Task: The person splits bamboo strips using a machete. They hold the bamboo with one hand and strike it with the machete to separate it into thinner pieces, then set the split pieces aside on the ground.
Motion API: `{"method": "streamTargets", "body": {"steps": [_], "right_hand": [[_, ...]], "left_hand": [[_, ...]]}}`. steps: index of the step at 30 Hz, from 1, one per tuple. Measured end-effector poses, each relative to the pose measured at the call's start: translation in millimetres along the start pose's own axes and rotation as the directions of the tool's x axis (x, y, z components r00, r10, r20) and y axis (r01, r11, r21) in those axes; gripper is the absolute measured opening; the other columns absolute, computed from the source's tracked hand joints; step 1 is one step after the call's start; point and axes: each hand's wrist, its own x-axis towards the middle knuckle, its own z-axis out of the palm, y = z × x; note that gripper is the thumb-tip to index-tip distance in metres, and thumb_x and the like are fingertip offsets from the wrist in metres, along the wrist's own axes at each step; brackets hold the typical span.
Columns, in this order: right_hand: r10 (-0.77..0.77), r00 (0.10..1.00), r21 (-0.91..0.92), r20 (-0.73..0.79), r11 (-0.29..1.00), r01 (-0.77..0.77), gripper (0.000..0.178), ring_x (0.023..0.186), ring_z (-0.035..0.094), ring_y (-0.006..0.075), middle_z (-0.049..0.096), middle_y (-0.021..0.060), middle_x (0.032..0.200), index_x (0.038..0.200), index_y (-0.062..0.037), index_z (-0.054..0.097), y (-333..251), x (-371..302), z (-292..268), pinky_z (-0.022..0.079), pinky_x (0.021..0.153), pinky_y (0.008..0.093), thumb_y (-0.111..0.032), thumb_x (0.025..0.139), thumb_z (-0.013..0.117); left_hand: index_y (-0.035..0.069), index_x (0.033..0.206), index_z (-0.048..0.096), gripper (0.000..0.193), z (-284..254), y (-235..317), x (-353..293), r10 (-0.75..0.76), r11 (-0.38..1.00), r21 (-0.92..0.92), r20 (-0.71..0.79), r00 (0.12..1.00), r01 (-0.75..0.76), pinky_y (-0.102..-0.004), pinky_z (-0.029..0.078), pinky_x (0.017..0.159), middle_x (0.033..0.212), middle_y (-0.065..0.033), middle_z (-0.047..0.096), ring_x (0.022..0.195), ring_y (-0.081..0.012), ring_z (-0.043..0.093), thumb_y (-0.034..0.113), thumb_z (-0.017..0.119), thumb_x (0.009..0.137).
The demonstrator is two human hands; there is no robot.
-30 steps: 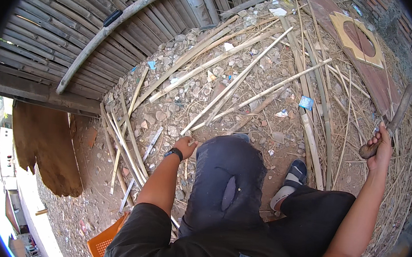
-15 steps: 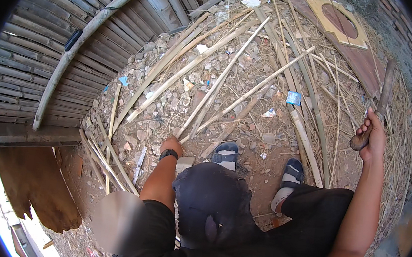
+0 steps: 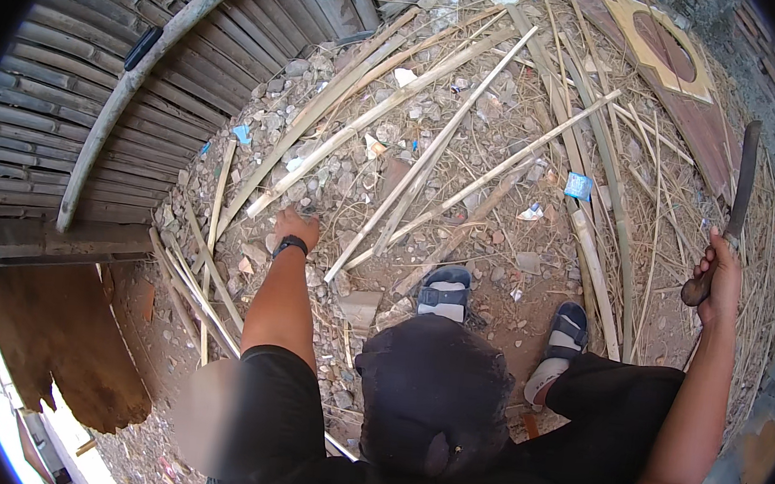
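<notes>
My left hand (image 3: 298, 230) is low over the stony ground, beside the lower end of a split bamboo strip (image 3: 360, 135). Its fingers appear apart, and I see nothing held in them. To its right lies a thinner bamboo strip (image 3: 434, 148), apart from the hand. Out on the right, my right hand (image 3: 724, 279) grips a machete (image 3: 744, 183) by its rounded wooden handle. The dark, slightly curved blade points up and away from me.
Several more bamboo strips (image 3: 505, 179) lie crossed over stones and straw. A slatted bamboo wall (image 3: 75, 100) rises at the left. A brown board (image 3: 696, 141) and a yellowish frame (image 3: 623, 27) with a round opening lie far right. My sandalled foot (image 3: 445, 294) stands close in front.
My left hand has left the lower end of the thin strip and moved forward and left. The machete has turned, so more of its blade shows.
</notes>
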Motion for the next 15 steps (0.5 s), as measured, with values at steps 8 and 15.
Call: {"method": "streamTargets", "body": {"steps": [8, 15], "right_hand": [[0.071, 0.997, 0.0, 0.043, 0.997, -0.071, 0.025, 0.056, 0.046, 0.0059, 0.049, -0.0061, 0.067, 0.085, -0.0159, 0.052, 8, -5, 29, 0.04, 0.054, 0.0235, -0.032, 0.091, 0.07], [0.056, 0.996, -0.126, 0.068, 0.991, -0.047, 0.025, 0.054, 0.046, 0.0071, 0.05, -0.005, 0.067, 0.088, -0.0148, 0.051, 8, -18, 54, 0.04, 0.052, 0.0247, -0.029, 0.09, 0.071]], "left_hand": [[-0.002, 0.134, 0.049, 0.058, -22, -29, 79, 0.052, 0.998, 0.027, -0.05, 0.997, -0.05, -0.0449, 0.039, 0.11, 0.138, -0.0243, 0.05, 0.13, -0.0389, 0.048, 0.031, 0.061, 0.088], [0.007, 0.141, 0.044, 0.05, -9, -44, 90, -0.037, 0.996, 0.083, 0.118, 0.992, 0.028, -0.0468, 0.036, 0.113, 0.151, -0.0158, 0.039, 0.139, -0.0347, 0.039, 0.025, 0.053, 0.095]]}}
